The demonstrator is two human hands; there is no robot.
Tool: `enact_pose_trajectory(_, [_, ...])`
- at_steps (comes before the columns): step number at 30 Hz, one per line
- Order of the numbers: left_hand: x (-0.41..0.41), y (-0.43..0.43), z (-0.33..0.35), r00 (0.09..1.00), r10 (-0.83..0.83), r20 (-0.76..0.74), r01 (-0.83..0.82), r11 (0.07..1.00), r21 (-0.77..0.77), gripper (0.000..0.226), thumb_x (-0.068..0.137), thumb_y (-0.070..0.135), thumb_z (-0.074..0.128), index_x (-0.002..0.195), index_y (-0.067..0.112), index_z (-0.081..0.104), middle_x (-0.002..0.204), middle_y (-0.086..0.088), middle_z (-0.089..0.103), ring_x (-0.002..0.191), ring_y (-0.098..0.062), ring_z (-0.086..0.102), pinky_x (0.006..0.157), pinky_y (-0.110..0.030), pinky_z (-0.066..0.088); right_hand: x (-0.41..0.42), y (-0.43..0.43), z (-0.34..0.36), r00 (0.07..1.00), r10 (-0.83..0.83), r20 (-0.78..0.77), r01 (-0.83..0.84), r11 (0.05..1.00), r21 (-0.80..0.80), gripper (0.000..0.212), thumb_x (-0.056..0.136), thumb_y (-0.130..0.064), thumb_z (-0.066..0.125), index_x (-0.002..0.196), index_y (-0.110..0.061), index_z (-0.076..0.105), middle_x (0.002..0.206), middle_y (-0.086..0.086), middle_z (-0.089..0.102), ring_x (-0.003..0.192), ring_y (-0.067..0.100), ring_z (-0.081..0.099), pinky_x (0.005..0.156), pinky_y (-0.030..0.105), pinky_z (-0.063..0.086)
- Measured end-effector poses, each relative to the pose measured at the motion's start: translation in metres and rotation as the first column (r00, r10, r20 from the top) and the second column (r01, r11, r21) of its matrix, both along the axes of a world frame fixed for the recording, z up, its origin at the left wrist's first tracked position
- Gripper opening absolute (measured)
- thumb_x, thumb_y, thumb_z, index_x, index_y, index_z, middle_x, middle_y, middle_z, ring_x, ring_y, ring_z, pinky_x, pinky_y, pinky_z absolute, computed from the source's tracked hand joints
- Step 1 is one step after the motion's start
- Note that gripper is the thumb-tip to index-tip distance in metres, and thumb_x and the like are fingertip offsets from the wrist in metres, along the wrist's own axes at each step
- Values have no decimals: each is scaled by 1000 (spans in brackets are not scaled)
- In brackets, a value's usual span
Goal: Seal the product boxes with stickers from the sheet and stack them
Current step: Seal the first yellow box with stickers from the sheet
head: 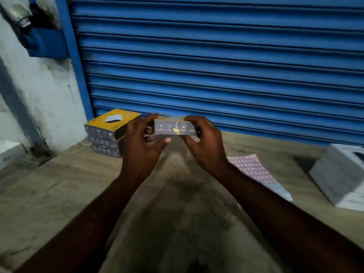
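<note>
Head view: one yellow-and-grey product box (175, 128) held in the air above the wooden table (59, 194), in front of the blue roller shutter (216, 56); left hand (142, 142) curled closed around the box's left end, right hand (204, 140) curled closed around its right end, a small yellow sticker (176, 131) showing on the grey side facing the camera. Also on the table: a stack of matching boxes (107, 133) to the left near the shutter, a pink-gridded sticker sheet (258, 172) lying flat to the right just beyond the right forearm, a white carton (338, 174) at the far right edge, another white box (8, 152) at the far left.
</note>
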State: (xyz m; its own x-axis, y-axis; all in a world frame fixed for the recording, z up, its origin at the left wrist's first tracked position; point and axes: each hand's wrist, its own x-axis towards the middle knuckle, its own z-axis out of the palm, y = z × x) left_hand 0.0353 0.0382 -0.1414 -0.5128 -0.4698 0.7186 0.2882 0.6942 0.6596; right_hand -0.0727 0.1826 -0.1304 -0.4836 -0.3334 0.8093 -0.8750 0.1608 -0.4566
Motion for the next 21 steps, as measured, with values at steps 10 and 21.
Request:
enact_pose_trajectory(10, [-51,124,-4,981,-194,22,193,981,32,55,82,34,75,130,21,52,117,11,62,105,0,63,88,-21,54,-26,153,5,975,58,217,-70,996,52,43,79,-28,81,118,-18,66,111,-5,68,96,9,66,74,28,57])
enact_pose_trajectory(21, [-95,183,-11,976,-217,23,205,948,242,59,78,54,66,124,20,54,106,13,65,87,9,65,70,-18,51,-63,207,26,940,122,319,-155,985,80,39,81,-30,79,117,-20,68,110,-9,69,94,-3,64,74,8,48])
